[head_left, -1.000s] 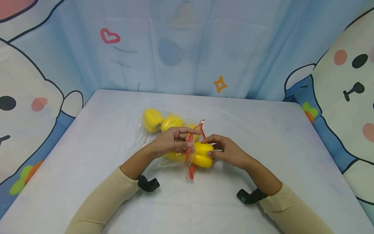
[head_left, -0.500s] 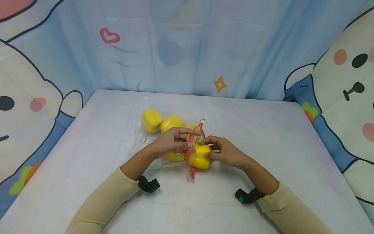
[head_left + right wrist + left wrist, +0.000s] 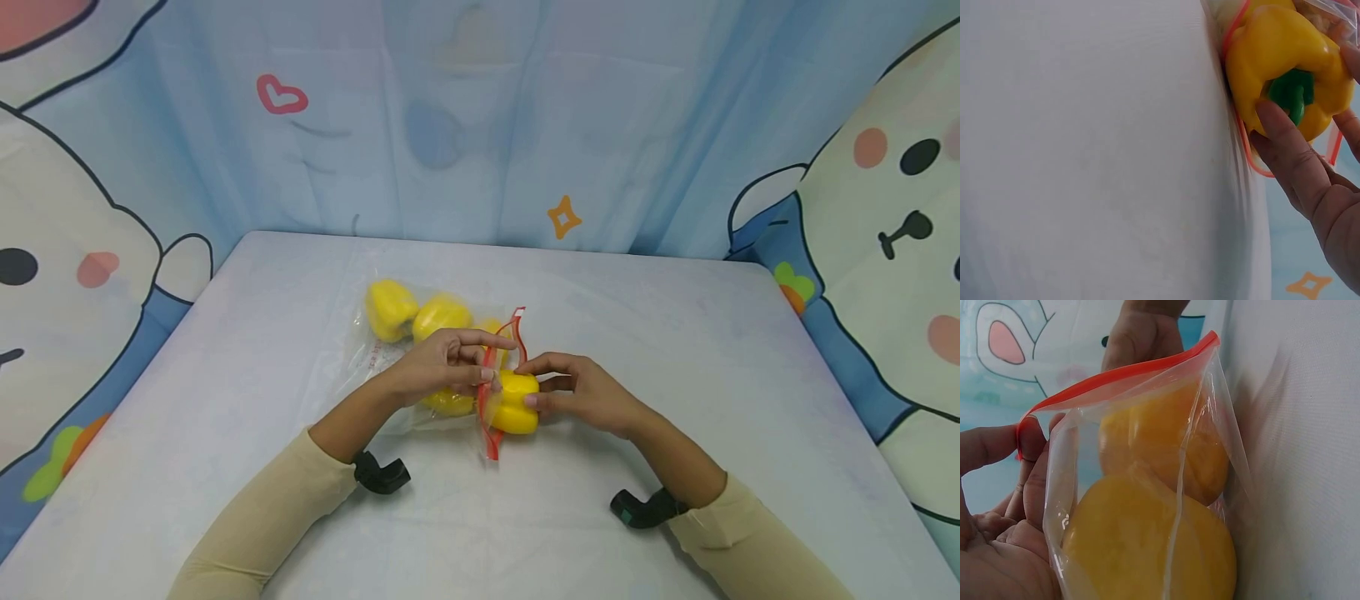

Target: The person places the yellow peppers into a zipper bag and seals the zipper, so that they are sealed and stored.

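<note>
A clear zip bag (image 3: 358, 350) with a red-edged mouth lies on the table, several yellow bell peppers (image 3: 442, 313) inside. At the mouth's near edge my left hand (image 3: 442, 363) pinches the red rim between thumb and fingers; the left wrist view shows this pinch on the bag rim (image 3: 1122, 374). One yellow bell pepper (image 3: 517, 402) sits partly within the opening. My right hand (image 3: 588, 393) holds it from the right, fingers on top and thumb at its side. Its green stem (image 3: 1291, 94) faces my right hand (image 3: 1329, 194) in the right wrist view.
A white cloth covers the table (image 3: 465, 533). Behind it hangs a blue curtain (image 3: 480, 125) with cartoon prints. Black curved mounts (image 3: 381, 472) are worn on both wrists, close over the cloth.
The pepper in my right hand has shifted slightly left into the bag mouth. My right hand moved left with it, and its wrist has since drifted back a little right. My left hand stays put.
</note>
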